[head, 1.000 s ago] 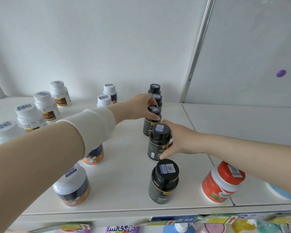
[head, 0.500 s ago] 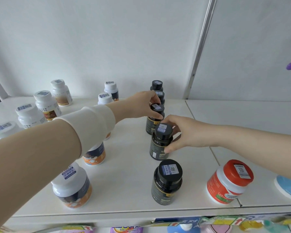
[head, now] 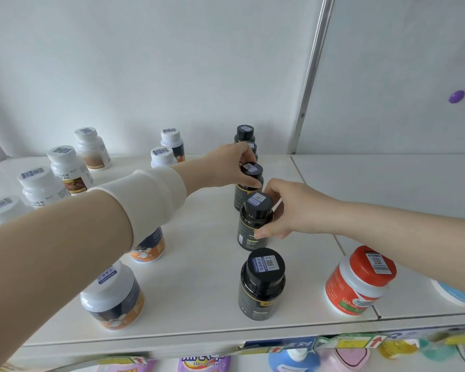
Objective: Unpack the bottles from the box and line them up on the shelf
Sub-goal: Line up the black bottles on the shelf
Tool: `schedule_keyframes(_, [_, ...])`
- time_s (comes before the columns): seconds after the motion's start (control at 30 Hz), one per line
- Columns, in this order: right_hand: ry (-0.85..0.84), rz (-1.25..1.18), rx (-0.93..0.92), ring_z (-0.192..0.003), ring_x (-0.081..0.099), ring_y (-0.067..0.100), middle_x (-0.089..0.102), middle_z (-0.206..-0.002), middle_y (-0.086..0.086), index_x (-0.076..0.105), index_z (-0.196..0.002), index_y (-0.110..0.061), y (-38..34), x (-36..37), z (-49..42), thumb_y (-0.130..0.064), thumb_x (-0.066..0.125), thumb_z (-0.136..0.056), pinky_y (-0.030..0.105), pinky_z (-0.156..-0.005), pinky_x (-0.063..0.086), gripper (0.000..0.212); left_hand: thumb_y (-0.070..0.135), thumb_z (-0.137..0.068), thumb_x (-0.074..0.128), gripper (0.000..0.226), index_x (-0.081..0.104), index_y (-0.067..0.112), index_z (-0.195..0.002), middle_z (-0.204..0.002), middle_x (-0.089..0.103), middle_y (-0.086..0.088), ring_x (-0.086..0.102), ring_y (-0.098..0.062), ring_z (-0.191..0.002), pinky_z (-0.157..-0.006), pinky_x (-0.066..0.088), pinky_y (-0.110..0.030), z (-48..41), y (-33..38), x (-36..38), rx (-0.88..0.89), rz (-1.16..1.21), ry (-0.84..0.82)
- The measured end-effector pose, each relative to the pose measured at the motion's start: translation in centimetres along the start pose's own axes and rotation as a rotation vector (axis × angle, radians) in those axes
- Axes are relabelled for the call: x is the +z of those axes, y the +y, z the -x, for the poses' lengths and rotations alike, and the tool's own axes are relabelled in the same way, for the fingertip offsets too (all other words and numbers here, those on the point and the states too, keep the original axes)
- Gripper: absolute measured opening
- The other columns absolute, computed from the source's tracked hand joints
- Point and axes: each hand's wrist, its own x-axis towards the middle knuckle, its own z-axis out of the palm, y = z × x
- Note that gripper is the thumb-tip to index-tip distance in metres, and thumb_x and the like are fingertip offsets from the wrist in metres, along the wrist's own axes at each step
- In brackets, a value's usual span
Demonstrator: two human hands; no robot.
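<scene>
My left hand [head: 226, 167] still pinches middle black bottle [head: 251, 169] | right hand [head: 293, 210] regripped 2nd-nearest black bottle [head: 253, 229], thumb lower | row looks nearly straight

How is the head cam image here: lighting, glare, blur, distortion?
Head view: soft even light, faint shadows under bottles on the shelf, mild sheen on the nearest black bottle. Head view, centre: left hand and right hand sharp, cap labels partly readable. Head view, edges: metal strip leans from the wide lens, price tags on the shelf front are smeared.
</scene>
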Motion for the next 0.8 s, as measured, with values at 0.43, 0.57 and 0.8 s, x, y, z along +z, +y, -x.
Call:
schedule_keyframes(0.43, [0.015, 0.438, 0.144, -0.126, 0.046, 0.023, 0.045, -0.141, 0.006, 0.034, -0.141, -0.011, -5.1, -4.7, 5.7, -0.041, 0.068, -0.081, 0.030, -0.100, 0.039, 0.076, 0.040, -0.086, 0.063, 0.058, 0.043, 0.013, -0.132, -0.133, 0.051, -0.004, 0.052, -0.024, -0.117, -0.098, 0.043, -0.035, 5.6, 4.4, -5.4, -0.042, -0.328, -0.001])
schedule_keyframes(0.57, [0.168, 0.584, 0.011, -0.118, 0.050, 0.028, 0.053, -0.130, 0.012, 0.045, -0.131, -0.005, -8.8, -3.1, 9.3, -0.038, 0.063, -0.086, 0.033, -0.095, 0.042, 0.059, 0.042, -0.091, 0.055, 0.048, 0.044, 0.019, -0.131, -0.126, 0.055, -0.002, 0.055, -0.023, -0.112, -0.091, 0.044, -0.035, 12.6, 6.6, -8.6, -0.058, -0.788, 0.069])
schedule_keyframes(0.8, [0.370, 0.673, -0.232, -0.124, 0.045, 0.031, 0.043, -0.136, 0.012, 0.040, -0.135, -0.011, -14.7, 4.3, 14.3, -0.031, 0.053, -0.090, 0.037, -0.094, 0.039, 0.050, 0.042, -0.093, 0.050, 0.044, 0.045, 0.017, -0.128, -0.120, 0.057, -0.003, 0.056, -0.025, -0.110, -0.085, 0.044, -0.033, 26.8, 6.1, -10.5, -0.206, -1.117, 0.108])
